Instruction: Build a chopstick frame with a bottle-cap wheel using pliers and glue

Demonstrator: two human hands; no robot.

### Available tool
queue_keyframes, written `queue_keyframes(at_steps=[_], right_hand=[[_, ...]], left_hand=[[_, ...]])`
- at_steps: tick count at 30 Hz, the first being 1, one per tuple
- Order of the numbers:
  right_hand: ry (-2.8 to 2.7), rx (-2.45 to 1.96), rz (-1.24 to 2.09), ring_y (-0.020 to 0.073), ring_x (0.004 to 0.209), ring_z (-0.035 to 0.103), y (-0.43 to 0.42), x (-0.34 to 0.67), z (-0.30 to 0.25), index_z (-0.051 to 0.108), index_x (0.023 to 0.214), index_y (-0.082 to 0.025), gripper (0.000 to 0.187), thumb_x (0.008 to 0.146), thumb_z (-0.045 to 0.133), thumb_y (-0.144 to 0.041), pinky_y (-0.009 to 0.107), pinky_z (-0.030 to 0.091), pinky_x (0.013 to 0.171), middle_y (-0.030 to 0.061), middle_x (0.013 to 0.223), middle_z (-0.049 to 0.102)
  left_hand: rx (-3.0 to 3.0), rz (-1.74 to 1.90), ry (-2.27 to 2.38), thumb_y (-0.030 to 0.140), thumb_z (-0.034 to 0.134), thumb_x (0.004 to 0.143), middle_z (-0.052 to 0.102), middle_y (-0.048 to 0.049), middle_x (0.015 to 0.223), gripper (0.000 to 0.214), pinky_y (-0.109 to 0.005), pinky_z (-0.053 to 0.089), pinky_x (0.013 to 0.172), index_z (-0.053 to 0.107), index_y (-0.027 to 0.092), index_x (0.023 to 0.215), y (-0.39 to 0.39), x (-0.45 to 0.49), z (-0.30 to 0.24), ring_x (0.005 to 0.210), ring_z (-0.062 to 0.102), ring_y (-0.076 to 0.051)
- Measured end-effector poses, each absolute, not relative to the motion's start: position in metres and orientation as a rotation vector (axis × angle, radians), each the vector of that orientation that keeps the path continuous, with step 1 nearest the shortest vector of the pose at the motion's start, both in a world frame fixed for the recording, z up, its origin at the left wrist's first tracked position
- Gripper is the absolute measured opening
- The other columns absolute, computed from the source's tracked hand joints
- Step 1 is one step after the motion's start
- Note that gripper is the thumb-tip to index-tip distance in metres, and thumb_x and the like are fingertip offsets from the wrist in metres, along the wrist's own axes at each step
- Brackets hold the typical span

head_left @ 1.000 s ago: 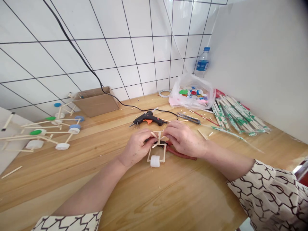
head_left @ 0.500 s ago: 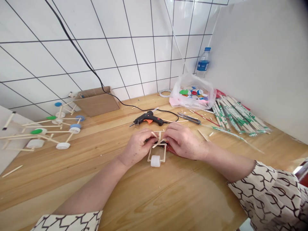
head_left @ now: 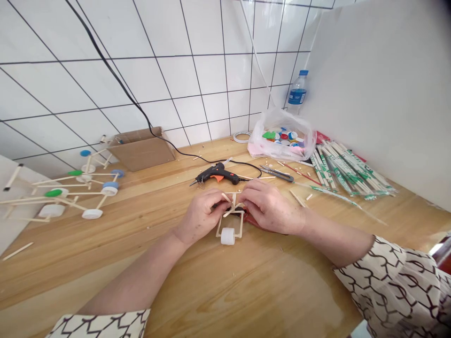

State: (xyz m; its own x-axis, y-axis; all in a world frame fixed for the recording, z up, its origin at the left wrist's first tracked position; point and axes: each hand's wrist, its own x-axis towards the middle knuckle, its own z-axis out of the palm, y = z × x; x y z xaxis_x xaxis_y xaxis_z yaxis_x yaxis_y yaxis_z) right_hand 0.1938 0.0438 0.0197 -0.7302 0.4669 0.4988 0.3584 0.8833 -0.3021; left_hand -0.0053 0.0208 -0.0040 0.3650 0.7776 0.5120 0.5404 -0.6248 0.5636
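- The left hand (head_left: 204, 213) pinches a pale wooden-stick frame (head_left: 231, 211) above the table (head_left: 246, 286), probably steadying its joints.
- The right hand's (head_left: 269, 206) curled fingertips meet its other side, seemingly for alignment; I cannot tell whether they grip.
- A black, orange-triggered glue gun (head_left: 219, 172) lies just beyond, presumably within easy reach.

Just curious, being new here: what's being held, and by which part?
The left hand and right hand seem to pinch a small frame of pale wooden sticks by its far part, away from its white cylindrical wheel; exact contacts are hidden.
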Motion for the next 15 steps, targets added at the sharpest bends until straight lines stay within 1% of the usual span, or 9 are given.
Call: queue_keyframes(at_steps=[8,15], right_hand=[[-2.465,-0.593,0.260,0.0167,0.074,0.049,0.0449,0.1936,0.0182,0.059,0.079,-0.013,0.013,0.082,0.049,-0.005,0.028,0.042,0.066,0.0071,0.077,0.057],[-2.477,-0.606,0.252,0.0168,0.074,0.049,0.0450,0.1942,0.0195,0.059,0.080,-0.014,0.013,0.083,0.049,-0.007,0.028,0.042,0.067,0.0066,0.077,0.056]], left_hand=[[2.322,1.129,1.171,0.014,0.055,0.085,0.070,-0.0040,0.079,0.013,-0.028,0.050,0.070,0.066,0.017,0.080,0.0213,-0.0056,-0.0050,0.074,0.064,-0.017],[2.329,1.124,1.165,0.012,0.055,0.085,0.069,-0.0039,0.078,0.013,-0.028,0.050,0.069,0.066,0.017,0.080,0.0214,-0.0055,-0.0044,0.073,0.064,-0.017]])
